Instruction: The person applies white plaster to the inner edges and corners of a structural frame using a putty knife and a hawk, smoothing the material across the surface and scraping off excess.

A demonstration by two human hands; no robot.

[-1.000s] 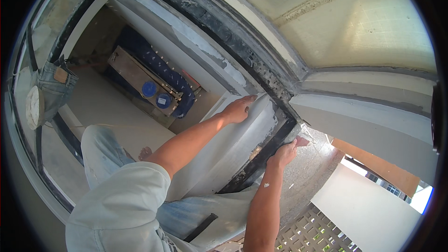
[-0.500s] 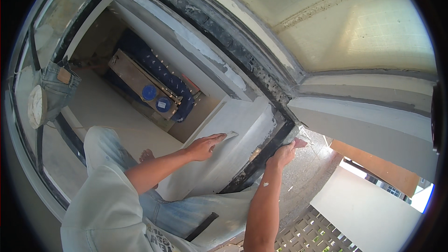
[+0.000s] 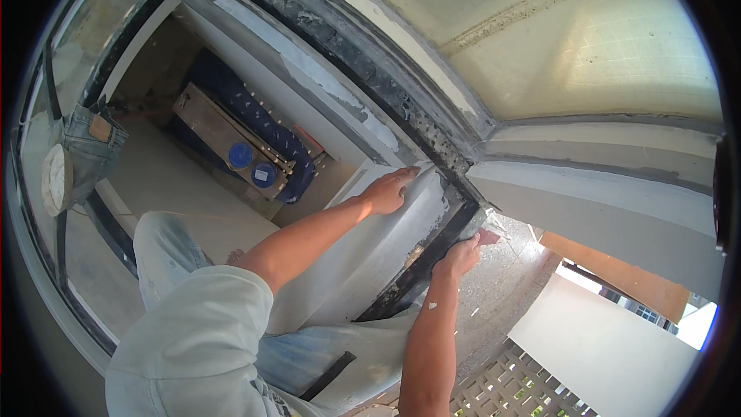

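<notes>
My left hand (image 3: 388, 193) is closed on a scraper whose pale blade (image 3: 422, 166) is only partly visible. It lies against the grey-white coated sill (image 3: 394, 224), close to the corner of the dark window frame. Farther right, beyond the frame's dark lower edge (image 3: 417, 269), my right hand (image 3: 461, 257) is closed round a tool with a reddish part (image 3: 488, 237) showing. A whitish, putty-like mass (image 3: 494, 222) sits beside that hand. My fingers hide most of both tools.
Inside the opening, a wooden plank (image 3: 208, 127) carries two blue-lidded tubs (image 3: 241, 155) over dark blue cloth (image 3: 305, 177). Jeans (image 3: 93, 135) and a round pale object (image 3: 56, 179) hang at left. A frosted pane (image 3: 602, 54) stands upper right. Outside, a pierced block wall (image 3: 509, 386) lies below.
My left hand has moved up and right along the sill with the scraper, toward the frame corner. My right hand stays about where it was. The view has shifted slightly.
</notes>
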